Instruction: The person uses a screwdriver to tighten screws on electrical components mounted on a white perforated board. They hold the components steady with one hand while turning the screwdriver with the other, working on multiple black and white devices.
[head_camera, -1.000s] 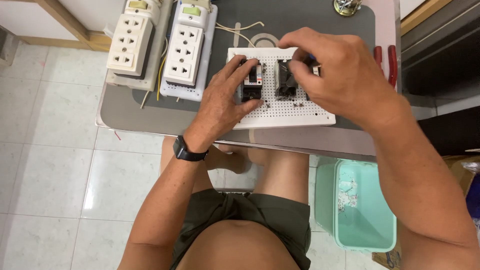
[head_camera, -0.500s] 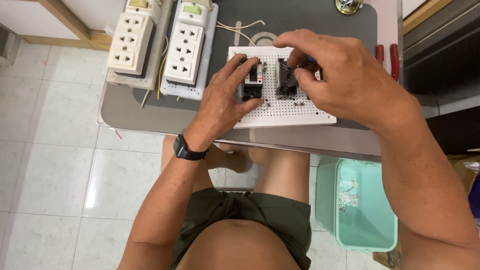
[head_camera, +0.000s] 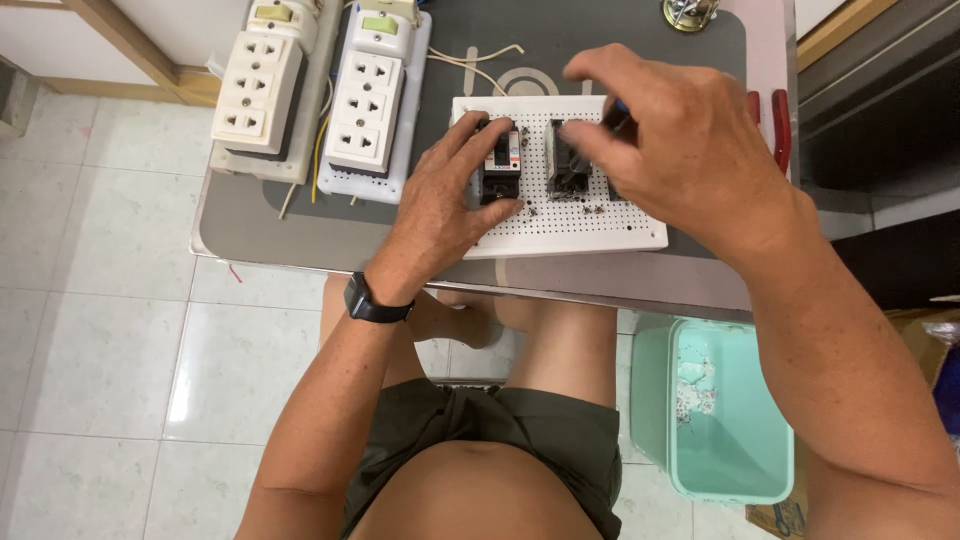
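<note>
The left hand (head_camera: 440, 215) is resting on the white perforated board (head_camera: 560, 225) that is lying on the grey bench (head_camera: 300, 225), its thumb and fingers closing around the left black breaker (head_camera: 500, 165) and pressing it down onto the board. Just right of that breaker the second black breaker (head_camera: 567, 160) is standing on the same board, and the right hand (head_camera: 680, 150) is hovering over it with the fingertips pinched together on something small and dark; it may be a screwdriver tip or a screw, but the hand is covering too much of it to say.

A few small loose bits, probably screws, are lying on the board just in front of the breakers, and a nudge from either hand could be sending them rolling off the near edge of the bench toward the green bin (head_camera: 720, 420) or the tiled floor. The board is sitting close to that edge too, so a hard push could be sliding it.

Left of the board two white socket strips (head_camera: 310, 100) are lying with loose wires trailing. Red tool handles (head_camera: 775, 125) are peeking out right of the board, mostly covered by the right hand. A shiny metal thing (head_camera: 690, 12) beyond the board is being cut off by the frame
</note>
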